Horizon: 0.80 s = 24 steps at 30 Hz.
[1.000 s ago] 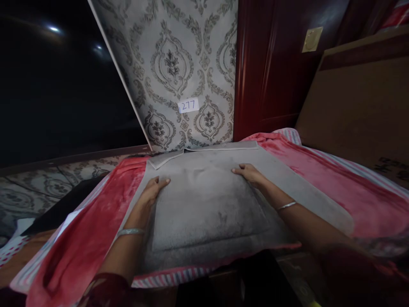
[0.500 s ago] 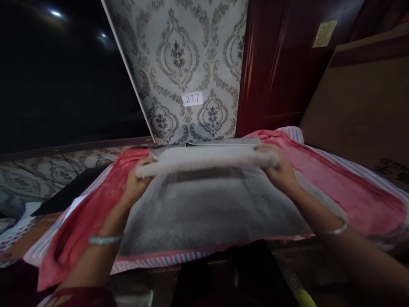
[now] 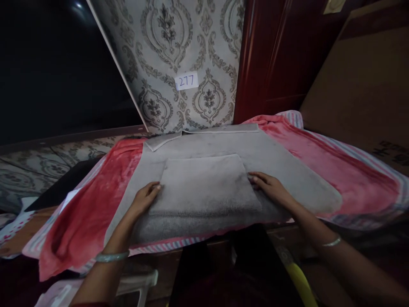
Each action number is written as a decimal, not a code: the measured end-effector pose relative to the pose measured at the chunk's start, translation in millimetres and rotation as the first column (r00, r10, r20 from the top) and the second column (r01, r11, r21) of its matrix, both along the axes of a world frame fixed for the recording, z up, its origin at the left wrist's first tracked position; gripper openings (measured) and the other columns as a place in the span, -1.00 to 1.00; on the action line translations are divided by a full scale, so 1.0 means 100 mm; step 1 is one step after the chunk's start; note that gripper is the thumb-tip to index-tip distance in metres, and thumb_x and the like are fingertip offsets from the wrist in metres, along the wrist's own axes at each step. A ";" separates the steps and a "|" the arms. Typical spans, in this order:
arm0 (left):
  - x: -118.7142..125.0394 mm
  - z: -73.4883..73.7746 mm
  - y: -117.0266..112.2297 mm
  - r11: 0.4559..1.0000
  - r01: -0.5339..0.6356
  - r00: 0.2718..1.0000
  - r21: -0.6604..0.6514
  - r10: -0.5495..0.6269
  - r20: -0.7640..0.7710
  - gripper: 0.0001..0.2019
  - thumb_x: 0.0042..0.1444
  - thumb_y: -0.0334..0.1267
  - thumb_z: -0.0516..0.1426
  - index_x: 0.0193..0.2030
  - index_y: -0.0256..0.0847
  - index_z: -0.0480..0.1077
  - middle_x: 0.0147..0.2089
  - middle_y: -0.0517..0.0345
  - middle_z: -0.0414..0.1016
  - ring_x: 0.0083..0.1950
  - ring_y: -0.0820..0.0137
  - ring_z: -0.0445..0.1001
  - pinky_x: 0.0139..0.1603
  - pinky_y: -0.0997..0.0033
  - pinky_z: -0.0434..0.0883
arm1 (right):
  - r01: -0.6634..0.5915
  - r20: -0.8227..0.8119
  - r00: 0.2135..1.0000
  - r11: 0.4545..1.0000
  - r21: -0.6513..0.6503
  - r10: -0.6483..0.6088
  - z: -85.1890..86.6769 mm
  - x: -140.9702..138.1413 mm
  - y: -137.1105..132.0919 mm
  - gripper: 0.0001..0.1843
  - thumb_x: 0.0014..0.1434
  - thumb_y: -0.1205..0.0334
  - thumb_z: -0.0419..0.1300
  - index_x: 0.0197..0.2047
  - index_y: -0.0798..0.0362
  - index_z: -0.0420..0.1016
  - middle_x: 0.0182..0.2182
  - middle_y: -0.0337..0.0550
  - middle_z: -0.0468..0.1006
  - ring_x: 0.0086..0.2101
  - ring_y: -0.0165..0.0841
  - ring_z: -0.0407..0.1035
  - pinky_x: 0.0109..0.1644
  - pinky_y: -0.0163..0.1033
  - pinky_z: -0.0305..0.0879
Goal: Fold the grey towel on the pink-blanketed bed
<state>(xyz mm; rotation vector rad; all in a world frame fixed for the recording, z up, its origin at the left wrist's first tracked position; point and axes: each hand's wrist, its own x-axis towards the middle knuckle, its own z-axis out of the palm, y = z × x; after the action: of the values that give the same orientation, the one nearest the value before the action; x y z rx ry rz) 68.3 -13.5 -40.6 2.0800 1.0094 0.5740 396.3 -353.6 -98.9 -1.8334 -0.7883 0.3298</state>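
Observation:
A folded grey towel (image 3: 204, 181) lies flat on a larger grey cloth (image 3: 294, 179), its thick fold towards me. My left hand (image 3: 147, 197) is at the towel's left edge, thumb and forefinger closed together on it. At the opposite edge, my right hand (image 3: 268, 185) reaches in with fingers stretched out and slightly apart, the tips touching the towel's side. Some of the right fingers are hidden under the hand. A bracelet is on each wrist.
Beneath the grey cloth spreads a red plush blanket (image 3: 89, 209) with a striped underside. A large black screen (image 3: 60, 72) stands at the left, a cardboard box (image 3: 361, 89) at the right. A patterned wall (image 3: 204, 55) with a "277" label (image 3: 186, 80) rises behind.
The folded towel has come down and towards me, from held up in both hands to lying on the grey cloth. My right hand's grip has loosened. The view has tilted down slightly.

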 end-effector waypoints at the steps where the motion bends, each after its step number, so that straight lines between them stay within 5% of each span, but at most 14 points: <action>1: 0.08 0.00 0.01 1.000 -0.026 0.999 0.014 0.026 -0.042 -0.53 -0.04 0.09 0.20 -0.08 -0.17 0.55 -0.11 0.01 0.65 0.02 0.10 0.55 0.11 0.20 0.45 | 0.006 -0.030 1.000 1.000 -0.020 -0.006 0.01 0.01 0.06 -0.59 0.20 0.03 0.15 0.01 0.03 0.60 -0.22 -0.07 0.64 -0.36 -0.25 0.49 -0.17 -0.13 0.47; 5: 0.35 -0.05 0.09 0.992 -0.097 0.978 0.080 0.110 -0.178 -0.45 0.04 0.09 0.19 0.04 -0.29 0.50 0.03 -0.16 0.59 0.10 0.05 0.53 0.13 0.19 0.41 | 0.045 -0.053 0.997 0.993 -0.112 -0.051 0.09 0.07 0.29 -0.63 0.20 0.08 0.17 -0.01 0.03 0.62 -0.13 -0.06 0.64 -0.23 -0.23 0.50 -0.12 -0.17 0.44; 8: 0.49 -0.08 0.16 0.988 -0.140 0.979 0.057 0.147 -0.142 -0.44 -0.02 0.06 0.25 0.02 -0.33 0.49 0.12 -0.24 0.54 0.15 0.03 0.50 0.13 0.20 0.40 | 0.098 -0.085 0.990 0.980 -0.171 -0.113 0.18 0.11 0.44 -0.64 0.17 0.10 0.23 -0.01 0.04 0.62 -0.23 -0.11 0.64 -0.34 -0.28 0.46 -0.24 -0.24 0.39; 12: 0.58 -0.10 0.24 0.979 -0.162 0.987 -0.127 0.159 -0.031 -0.44 -0.11 0.11 0.29 -0.11 -0.34 0.50 -0.13 -0.15 0.61 -0.07 0.07 0.57 -0.09 0.23 0.45 | 0.061 -0.355 0.931 0.995 -0.077 -0.085 0.29 0.13 0.59 -0.79 0.22 0.16 0.18 -0.23 0.10 0.58 -0.56 -0.26 0.47 -0.58 -0.43 0.25 -0.53 -0.37 0.15; 16: 0.66 -0.11 0.27 0.981 -0.147 0.985 -0.124 0.156 0.071 -0.60 -0.18 0.02 0.30 -0.29 -0.27 0.47 -0.35 0.07 0.54 -0.26 0.22 0.51 -0.27 0.33 0.39 | 0.127 -0.541 0.832 0.991 -0.031 -0.124 0.39 0.13 0.70 -0.79 0.21 0.16 0.26 -0.37 0.12 0.50 -0.68 -0.31 0.34 -0.66 -0.47 0.14 -0.59 -0.38 0.06; 20: 0.72 -0.15 0.31 0.983 -0.147 0.982 -0.109 0.158 0.103 -0.69 -0.20 -0.05 0.30 -0.39 -0.22 0.42 -0.43 0.18 0.46 -0.30 0.28 0.46 -0.31 0.38 0.36 | 0.155 -0.569 0.809 0.987 -0.038 -0.149 0.44 0.13 0.80 -0.83 0.24 0.21 0.24 -0.33 0.12 0.52 -0.62 -0.22 0.45 -0.60 -0.39 0.29 -0.54 -0.34 0.21; 24: 0.75 -0.17 0.36 0.975 -0.153 0.978 -0.163 0.173 0.114 -0.58 -0.19 -0.01 0.34 -0.26 -0.26 0.44 -0.39 0.13 0.51 -0.32 0.27 0.49 -0.29 0.34 0.42 | 0.161 -0.654 0.742 0.986 -0.040 -0.148 0.45 0.11 0.89 -0.84 0.27 0.21 0.21 -0.32 0.10 0.50 -0.54 -0.13 0.55 -0.48 -0.30 0.44 -0.40 -0.27 0.40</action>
<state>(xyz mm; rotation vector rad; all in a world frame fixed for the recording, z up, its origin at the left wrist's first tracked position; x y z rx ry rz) 143.7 22.9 -58.0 1.8128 1.1203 0.6816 407.7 -264.2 -54.4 -1.5827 -0.1390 0.8024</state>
